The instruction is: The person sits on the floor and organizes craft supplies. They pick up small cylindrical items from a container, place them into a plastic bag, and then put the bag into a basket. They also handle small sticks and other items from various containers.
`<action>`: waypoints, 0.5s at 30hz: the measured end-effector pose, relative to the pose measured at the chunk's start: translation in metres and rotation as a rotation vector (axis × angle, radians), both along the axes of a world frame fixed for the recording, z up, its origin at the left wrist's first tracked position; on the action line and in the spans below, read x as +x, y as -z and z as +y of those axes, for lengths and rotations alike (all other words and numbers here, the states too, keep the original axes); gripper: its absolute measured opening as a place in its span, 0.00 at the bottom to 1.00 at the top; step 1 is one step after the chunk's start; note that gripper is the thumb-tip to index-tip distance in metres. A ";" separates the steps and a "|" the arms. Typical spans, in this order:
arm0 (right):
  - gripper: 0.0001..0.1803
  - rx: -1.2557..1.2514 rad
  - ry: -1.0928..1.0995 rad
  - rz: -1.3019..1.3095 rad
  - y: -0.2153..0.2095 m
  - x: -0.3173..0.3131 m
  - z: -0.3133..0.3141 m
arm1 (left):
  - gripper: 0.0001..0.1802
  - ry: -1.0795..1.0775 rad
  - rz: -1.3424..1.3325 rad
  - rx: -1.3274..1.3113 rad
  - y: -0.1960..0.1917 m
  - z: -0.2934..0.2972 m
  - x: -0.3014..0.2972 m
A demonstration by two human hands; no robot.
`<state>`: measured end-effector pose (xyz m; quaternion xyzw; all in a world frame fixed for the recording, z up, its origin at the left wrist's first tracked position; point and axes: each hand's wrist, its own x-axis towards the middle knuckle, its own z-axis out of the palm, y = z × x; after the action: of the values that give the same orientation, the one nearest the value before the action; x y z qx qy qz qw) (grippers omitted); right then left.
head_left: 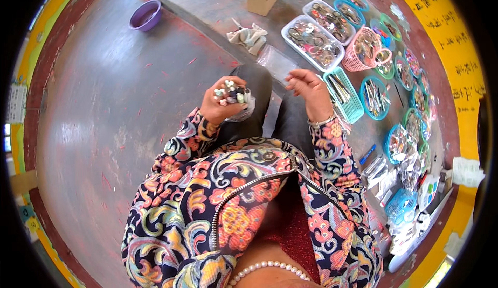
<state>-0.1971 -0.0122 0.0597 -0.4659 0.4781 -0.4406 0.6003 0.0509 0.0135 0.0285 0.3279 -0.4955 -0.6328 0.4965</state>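
Observation:
My left hand (217, 104) is closed around a bundle of pen-like sticks (232, 93), held above my left thigh. Their round ends point up in white, pale green, pinkish and dark tones. Clear plastic (241, 113) shows around the bundle's lower part. Over on the right, my right hand (311, 90) is raised above my right knee, its fingers bent loosely toward the left, with nothing visible between them. Its fingertips come close to the edge of a clear plastic bag (277, 63); whether they touch is unclear. Beside that hand stands a turquoise basket (353, 113) holding slim sticks.
Two white trays (338, 60) of small goods and a pink basket (350, 55) stand at the far right. Several bowls, among them a turquoise bowl (375, 116) of sticks, line the right. Further off are a cloth (249, 38), cardboard box (262, 2) and purple basin (141, 23).

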 end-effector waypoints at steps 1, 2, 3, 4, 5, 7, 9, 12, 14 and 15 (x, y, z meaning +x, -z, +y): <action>0.13 -0.032 -0.109 0.049 -0.012 0.015 0.006 | 0.24 0.009 0.020 0.019 -0.001 0.000 -0.001; 0.13 -0.085 -0.170 0.103 -0.012 0.028 0.012 | 0.24 0.016 0.034 0.038 -0.003 0.000 -0.002; 0.14 -0.138 -0.229 0.156 -0.012 0.040 0.016 | 0.24 0.024 0.046 0.057 -0.003 0.001 -0.002; 0.14 -0.181 -0.244 0.236 -0.018 0.049 0.022 | 0.24 0.006 0.021 0.042 -0.002 0.002 -0.004; 0.14 -0.259 -0.250 0.279 -0.022 0.056 0.023 | 0.25 0.009 0.021 0.035 -0.002 0.002 -0.005; 0.14 -0.417 -0.257 0.363 -0.027 0.063 0.024 | 0.26 0.022 0.018 0.021 -0.004 0.002 -0.006; 0.12 -0.475 -0.229 0.399 -0.024 0.063 0.024 | 0.26 0.015 -0.028 -0.025 -0.004 -0.001 -0.006; 0.10 -0.401 -0.175 0.330 -0.033 0.060 0.030 | 0.26 0.028 -0.012 -0.010 -0.004 0.000 -0.006; 0.08 -0.387 -0.096 0.268 -0.042 0.056 0.031 | 0.25 0.063 0.098 0.067 -0.004 0.002 -0.006; 0.07 -0.320 -0.016 0.135 -0.048 0.054 0.032 | 0.25 0.059 0.111 0.070 -0.002 0.003 -0.006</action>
<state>-0.1434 0.0202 0.1077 -0.5876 0.4374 -0.4740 0.4886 0.0445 0.0169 0.0306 0.2947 -0.4544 -0.6812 0.4926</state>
